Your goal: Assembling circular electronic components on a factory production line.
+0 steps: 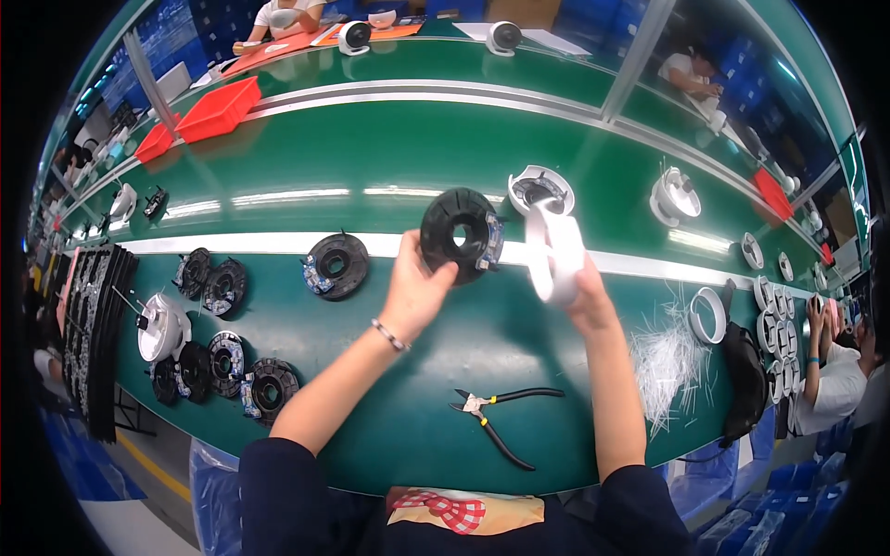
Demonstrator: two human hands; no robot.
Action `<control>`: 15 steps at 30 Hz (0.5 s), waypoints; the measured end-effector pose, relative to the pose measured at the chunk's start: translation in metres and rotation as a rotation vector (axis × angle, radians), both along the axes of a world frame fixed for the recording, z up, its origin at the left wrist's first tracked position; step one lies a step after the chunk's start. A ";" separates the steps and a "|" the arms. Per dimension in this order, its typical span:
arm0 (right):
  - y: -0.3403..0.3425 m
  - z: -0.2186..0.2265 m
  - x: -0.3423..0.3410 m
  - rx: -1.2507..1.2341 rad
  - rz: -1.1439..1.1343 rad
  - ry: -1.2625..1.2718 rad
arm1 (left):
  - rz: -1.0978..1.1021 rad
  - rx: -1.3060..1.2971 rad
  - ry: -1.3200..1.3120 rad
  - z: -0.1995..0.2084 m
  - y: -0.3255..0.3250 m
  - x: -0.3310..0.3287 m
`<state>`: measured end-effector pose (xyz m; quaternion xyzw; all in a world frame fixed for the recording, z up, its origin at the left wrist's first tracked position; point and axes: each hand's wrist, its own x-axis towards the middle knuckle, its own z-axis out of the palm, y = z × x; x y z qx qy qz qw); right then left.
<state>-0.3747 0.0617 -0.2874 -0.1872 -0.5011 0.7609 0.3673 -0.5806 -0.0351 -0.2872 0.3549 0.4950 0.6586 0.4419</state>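
Note:
My left hand (pixel 416 289) grips a round black plastic base (pixel 441 232) with a hole in its middle and a blue circuit board on its right side. To its right, my right hand (pixel 589 298) holds a white plastic ring housing (pixel 554 255), slightly blurred. The two parts are held up side by side, apart from each other. Below them on the green table lie side cutters (pixel 482 404) with black and yellow handles, their jaws apart. Another black base (pixel 336 266) with a board rests left of my left hand.
Several black bases (pixel 225 363) and a white housing (pixel 163 328) sit at left, beside a black rack (pixel 91 334). Clear plastic strips (pixel 669 371) are heaped at right near a white ring (pixel 707 315). Behind, a green conveyor belt (pixel 389 139) carries white housings (pixel 540 191). Other people work around.

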 end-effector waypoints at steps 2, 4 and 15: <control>-0.020 0.010 -0.018 0.105 -0.072 -0.104 | 0.028 0.100 -0.017 -0.016 -0.005 0.021; -0.037 0.018 -0.036 0.268 -0.189 -0.243 | -0.038 0.157 -0.105 -0.014 -0.011 0.040; -0.068 0.042 -0.056 1.141 -0.245 -0.830 | -0.410 0.055 -0.831 -0.011 -0.018 0.010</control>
